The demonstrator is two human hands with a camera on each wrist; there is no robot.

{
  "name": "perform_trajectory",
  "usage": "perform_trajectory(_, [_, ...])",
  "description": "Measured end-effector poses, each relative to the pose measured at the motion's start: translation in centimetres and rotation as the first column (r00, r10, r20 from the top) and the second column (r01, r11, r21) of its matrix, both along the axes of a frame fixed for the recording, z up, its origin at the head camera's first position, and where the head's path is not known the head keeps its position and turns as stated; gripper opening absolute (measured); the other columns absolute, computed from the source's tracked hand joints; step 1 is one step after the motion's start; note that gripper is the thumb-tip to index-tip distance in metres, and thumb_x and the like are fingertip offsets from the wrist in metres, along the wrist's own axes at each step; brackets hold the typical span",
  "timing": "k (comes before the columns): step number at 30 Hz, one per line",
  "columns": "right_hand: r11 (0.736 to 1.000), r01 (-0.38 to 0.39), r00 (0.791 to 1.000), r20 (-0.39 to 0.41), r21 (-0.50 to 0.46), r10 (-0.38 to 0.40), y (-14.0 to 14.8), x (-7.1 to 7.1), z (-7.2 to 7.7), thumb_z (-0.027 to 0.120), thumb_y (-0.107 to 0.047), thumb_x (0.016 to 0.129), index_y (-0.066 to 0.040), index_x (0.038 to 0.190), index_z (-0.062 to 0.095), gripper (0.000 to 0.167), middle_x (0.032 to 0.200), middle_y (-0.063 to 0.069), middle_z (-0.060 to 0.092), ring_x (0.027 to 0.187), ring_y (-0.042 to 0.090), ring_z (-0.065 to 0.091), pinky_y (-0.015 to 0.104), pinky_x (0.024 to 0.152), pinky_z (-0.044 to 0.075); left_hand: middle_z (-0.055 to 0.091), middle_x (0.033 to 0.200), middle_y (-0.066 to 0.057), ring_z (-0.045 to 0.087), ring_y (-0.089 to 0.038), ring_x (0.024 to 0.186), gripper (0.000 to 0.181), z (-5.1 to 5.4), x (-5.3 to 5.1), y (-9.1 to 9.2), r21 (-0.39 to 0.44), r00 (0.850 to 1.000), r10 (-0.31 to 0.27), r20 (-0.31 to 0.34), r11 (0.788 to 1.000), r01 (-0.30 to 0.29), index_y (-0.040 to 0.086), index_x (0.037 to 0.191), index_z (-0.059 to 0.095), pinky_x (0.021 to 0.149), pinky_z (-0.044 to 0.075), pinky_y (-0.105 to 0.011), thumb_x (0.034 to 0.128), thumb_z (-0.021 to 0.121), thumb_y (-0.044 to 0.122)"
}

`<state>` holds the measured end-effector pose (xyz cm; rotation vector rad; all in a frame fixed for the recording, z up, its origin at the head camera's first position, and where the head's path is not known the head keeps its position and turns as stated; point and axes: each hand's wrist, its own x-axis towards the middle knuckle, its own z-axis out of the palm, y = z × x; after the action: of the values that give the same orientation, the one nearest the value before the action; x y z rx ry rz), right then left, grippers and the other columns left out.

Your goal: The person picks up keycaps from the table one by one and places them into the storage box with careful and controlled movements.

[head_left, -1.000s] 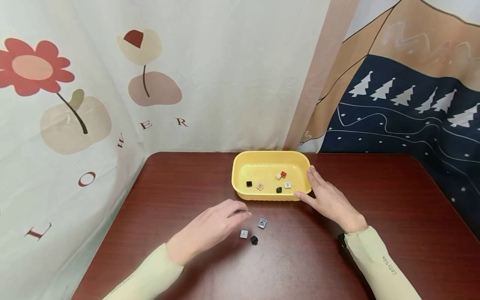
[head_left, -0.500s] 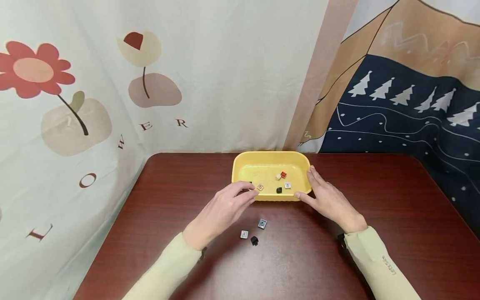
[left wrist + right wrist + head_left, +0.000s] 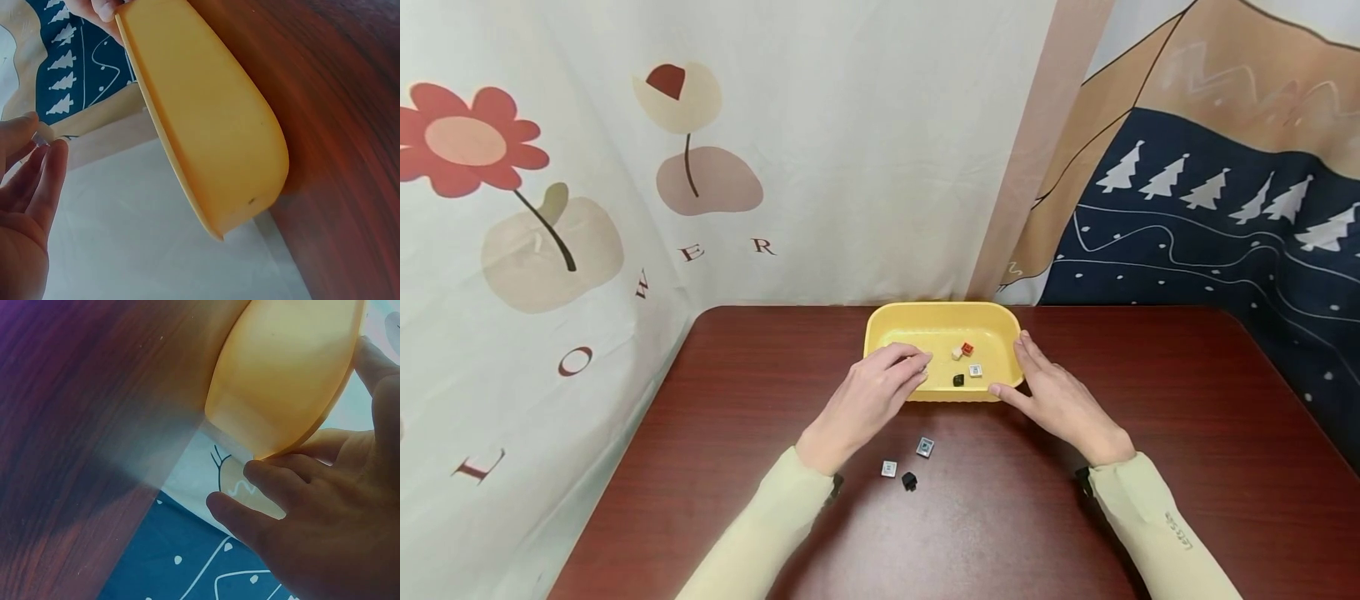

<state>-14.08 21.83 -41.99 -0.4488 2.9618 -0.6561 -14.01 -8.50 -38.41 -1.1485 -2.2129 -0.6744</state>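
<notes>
My left hand (image 3: 872, 392) is over the left part of a yellow plastic bin (image 3: 943, 312). Thumb and fingertips pinch a small whitish keycap (image 3: 41, 134), seen in the left wrist view and mostly covered by them. My right hand (image 3: 1060, 404) rests on the bin's right front corner, its fingers fairly straight along the right end and its thumb on the front rim. Inside the bin lie a red keycap (image 3: 967, 349), a cream one, a white keycap (image 3: 975, 371) and a black keycap (image 3: 958, 380). The left hand hides the bin's left floor.
In front of the bin, a grey keycap (image 3: 925, 447), a pale keycap (image 3: 889, 469) and a black piece (image 3: 910, 482) lie on the dark red wooden table (image 3: 760, 350). A printed curtain (image 3: 850, 167) hangs right behind the table.
The left hand has moved forward and right, from the table beside the loose pieces to over the bin. A light keycap at the bin's left is out of sight. The right hand stays put.
</notes>
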Motion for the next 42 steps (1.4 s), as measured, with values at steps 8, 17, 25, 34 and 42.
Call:
perform_trajectory(8, [1.0, -0.001, 1.0, -0.004, -0.001, 0.001, 0.0, 0.0, 0.0, 0.059, -0.059, 0.1, 0.008, 0.159, 0.023, 0.097, 0.168, 0.026, 0.014, 0.152, 0.044, 0.027, 0.06, 0.117, 0.031, 0.069, 0.108, -0.005, 0.068, -0.018, 0.099, 0.017, -0.1, -0.9, 1.3, 0.028, 0.999, -0.017, 0.043, 0.999, 0.016, 0.005, 0.11, 0.075, 0.093, 0.054, -0.026, 0.0931, 0.077, 0.006])
perform_trajectory(17, [1.0, -0.004, 1.0, -0.012, 0.0, 0.004, 0.0, 0.0, 0.0, 0.06, -0.058, 0.1, 0.009, 0.159, 0.024, 0.096, 0.168, 0.027, 0.015, 0.151, 0.045, 0.028, 0.06, 0.116, 0.032, 0.07, 0.106, -0.002, 0.068, -0.016, 0.096, 0.015, -0.5, -1.9, 2.7, 0.009, 0.995, 0.022, 0.098, 1.0, -0.023, 0.007, 0.107, 0.077, 0.089, 0.054, -0.026, 0.0926, 0.078, 0.007])
perform_trajectory(25, [1.0, -0.004, 1.0, -0.01, -0.003, 0.004, 0.0, 0.0, 0.0, 0.057, -0.064, 0.099, 0.009, 0.159, 0.024, 0.099, 0.168, 0.027, 0.015, 0.151, 0.045, 0.028, 0.06, 0.116, 0.033, 0.068, 0.101, -0.002, 0.067, -0.014, 0.087, 0.012, -1.2, -2.9, 3.7, -0.058, 0.989, 0.065, 0.132, 0.997, -0.057, 0.008, 0.105, 0.077, 0.079, 0.055, -0.026, 0.0936, 0.078, 0.011])
perform_trajectory(34, [1.0, -0.004, 1.0, 0.0, -0.007, 0.004, 0.0, 0.0, 0.2, 0.058, -0.062, 0.099, 0.009, 0.159, 0.024, 0.099, 0.168, 0.026, 0.014, 0.152, 0.045, 0.026, 0.06, 0.116, 0.032, 0.066, 0.099, -0.005, 0.067, -0.019, 0.085, 0.01, -2.2, -3.9, 4.4, -0.125, 0.974, 0.107, 0.197, 0.989, -0.083, 0.006, 0.102, 0.078, 0.078, 0.055, -0.031, 0.0914, 0.079, 0.007])
perform_trajectory(42, [1.0, -0.006, 1.0, -0.009, -0.007, 0.006, 0.0, 0.1, 0.1, 0.054, -0.066, 0.099, 0.009, 0.159, 0.025, 0.1, 0.168, 0.027, 0.015, 0.152, 0.045, 0.026, 0.06, 0.116, 0.031, 0.068, 0.101, -0.006, 0.069, -0.02, 0.088, 0.011, -2.6, -4.4, 5.0, -0.189, 0.951, 0.173, 0.256, 0.974, -0.126, 0.005, 0.104, 0.079, 0.079, 0.057, -0.033, 0.0927, 0.078, 0.006])
